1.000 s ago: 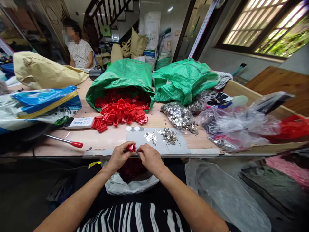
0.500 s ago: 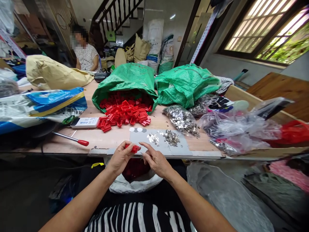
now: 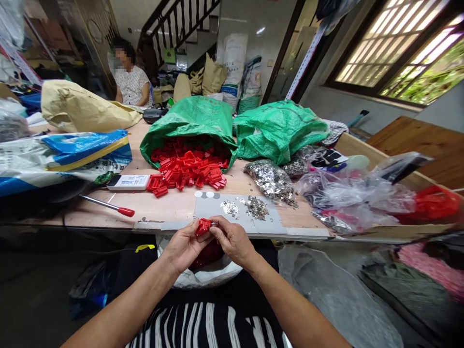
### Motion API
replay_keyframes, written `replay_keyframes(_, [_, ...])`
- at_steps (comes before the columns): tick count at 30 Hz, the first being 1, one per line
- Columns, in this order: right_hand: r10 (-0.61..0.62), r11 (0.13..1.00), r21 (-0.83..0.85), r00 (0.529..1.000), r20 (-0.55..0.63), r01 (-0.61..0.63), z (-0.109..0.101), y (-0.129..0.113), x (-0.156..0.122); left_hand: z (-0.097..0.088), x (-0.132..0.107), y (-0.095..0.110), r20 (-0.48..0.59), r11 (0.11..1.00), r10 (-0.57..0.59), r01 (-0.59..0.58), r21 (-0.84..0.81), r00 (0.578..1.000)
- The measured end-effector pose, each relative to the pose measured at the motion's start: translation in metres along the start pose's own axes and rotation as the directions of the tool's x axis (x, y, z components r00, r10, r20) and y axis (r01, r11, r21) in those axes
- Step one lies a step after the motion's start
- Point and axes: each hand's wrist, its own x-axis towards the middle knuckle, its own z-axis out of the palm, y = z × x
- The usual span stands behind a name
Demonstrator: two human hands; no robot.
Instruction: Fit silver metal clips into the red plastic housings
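Observation:
My left hand (image 3: 183,245) is closed, its fingers and thumb gripping a red plastic part (image 3: 203,227) above the table's front edge. My right hand (image 3: 234,240) meets it from the right, thumb and forefinger pinched at the part's side. A small metal piece (image 3: 213,224) shows as a glint between those fingertips, mostly hidden. Under both hands a white sack (image 3: 208,279) sits in my lap with dark red contents. Just beyond, a grey mat (image 3: 206,209) bears two small piles of metal pieces (image 3: 256,208).
Red parts (image 3: 188,169) spill from an open green sack (image 3: 195,113). A second green sack (image 3: 279,130) and a bag of metal pieces (image 3: 270,181) lie to its right. Left are a red-handled lever (image 3: 125,211) and a white box (image 3: 128,182). A person (image 3: 132,79) sits across the table.
My right hand has closed from a loosely extended forefinger to a pinch against the red part. The part has turned more upright in my left fingers.

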Motion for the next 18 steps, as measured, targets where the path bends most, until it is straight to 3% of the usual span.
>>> replay_keyframes(4, [0.007,0.998,0.062,0.998,-0.064,-0.003,0.006,0.004,0.002,-0.004,-0.001,-0.004,0.032,0.999,0.014,-0.015,0.041,0.999])
replay_keyframes(7, [0.029,0.996,0.080,0.999,-0.035,-0.026,0.008,0.012,0.007,-0.012,-0.003,-0.007,0.070,0.991,0.039,-0.048,0.122,0.997])
replay_keyframes(10, [0.074,0.996,0.040,0.997,-0.003,-0.074,0.005,0.023,0.013,-0.031,-0.002,-0.012,0.117,0.935,0.072,-0.108,0.337,0.991])
replay_keyframes(12, [0.104,0.995,-0.005,0.994,-0.028,-0.104,0.000,0.031,0.019,-0.050,0.002,-0.015,0.102,0.791,0.126,-0.162,0.590,0.987])
replay_keyframes(14, [0.117,0.991,-0.066,0.992,-0.052,-0.120,-0.006,0.039,0.028,-0.072,0.009,-0.017,0.122,0.469,0.248,-0.230,0.853,0.961])
replay_keyframes(15, [0.118,0.988,-0.097,0.991,-0.061,-0.123,-0.009,0.043,0.034,-0.082,0.012,-0.018,0.124,0.405,0.276,-0.232,0.884,0.953])
replay_keyframes(18, [0.073,0.981,-0.174,0.993,-0.093,-0.089,-0.014,0.054,0.054,-0.106,0.019,-0.019,0.133,0.324,0.326,-0.243,0.915,0.936])
